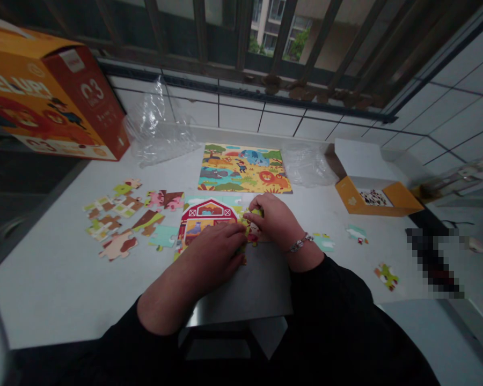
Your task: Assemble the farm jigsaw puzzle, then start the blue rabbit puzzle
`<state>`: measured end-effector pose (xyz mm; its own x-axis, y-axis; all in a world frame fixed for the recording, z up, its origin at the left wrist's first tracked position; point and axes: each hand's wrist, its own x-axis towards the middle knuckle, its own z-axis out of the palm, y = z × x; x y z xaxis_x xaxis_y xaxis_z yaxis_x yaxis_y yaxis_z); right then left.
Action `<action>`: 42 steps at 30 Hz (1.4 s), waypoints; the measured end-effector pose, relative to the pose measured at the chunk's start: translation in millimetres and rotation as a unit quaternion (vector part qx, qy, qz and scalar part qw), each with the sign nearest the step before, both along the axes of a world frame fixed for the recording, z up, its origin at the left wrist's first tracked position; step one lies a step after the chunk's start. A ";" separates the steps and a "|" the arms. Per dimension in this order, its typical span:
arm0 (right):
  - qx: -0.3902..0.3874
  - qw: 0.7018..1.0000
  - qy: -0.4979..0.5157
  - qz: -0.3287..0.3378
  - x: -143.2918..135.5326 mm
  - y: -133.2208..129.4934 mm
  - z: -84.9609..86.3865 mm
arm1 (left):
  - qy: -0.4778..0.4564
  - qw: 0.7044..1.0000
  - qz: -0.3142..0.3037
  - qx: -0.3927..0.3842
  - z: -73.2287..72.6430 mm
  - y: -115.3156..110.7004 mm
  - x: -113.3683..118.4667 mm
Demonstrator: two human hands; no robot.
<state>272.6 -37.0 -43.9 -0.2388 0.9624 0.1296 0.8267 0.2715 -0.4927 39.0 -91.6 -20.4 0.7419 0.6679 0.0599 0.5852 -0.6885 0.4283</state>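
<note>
A partly joined jigsaw puzzle with a red barn lies on the white table in front of me. My left hand rests over its lower part, fingers stretched out across the pieces and covering some of them. At the puzzle's right edge, my right hand has its thumb and fingers pinched on a puzzle piece, which the fingers largely hide. Several loose puzzle pieces are grouped to the left. A few others lie to the right, among them a green puzzle piece.
Behind the puzzle lies an animal picture card. Clear plastic wrappings stand by the tiled wall. An orange box is at the back left, and a small open yellow box at the right. Window bars run above.
</note>
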 end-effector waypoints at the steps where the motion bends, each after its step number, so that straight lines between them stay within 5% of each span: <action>1: 0.001 1.000 -0.003 -0.001 0.2 -0.1 0.3 | -0.002 1.000 0.002 0.000 0.0 -0.3 0.1; 31: -0.037 0.999 -0.031 0.001 3.6 -7.4 22.6 | 0.022 1.000 0.011 -0.004 -0.7 -1.9 -0.1; 42: -0.007 0.993 -0.094 0.073 15.0 -9.9 18.9 | 0.030 0.999 0.017 0.005 -1.3 -3.4 -0.7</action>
<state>287.6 -47.0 -25.0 -0.3943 0.9172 0.0564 0.8569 0.3892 -0.3380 38.3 -95.0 -21.7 0.7216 0.6919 0.0228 0.6322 -0.6720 0.3856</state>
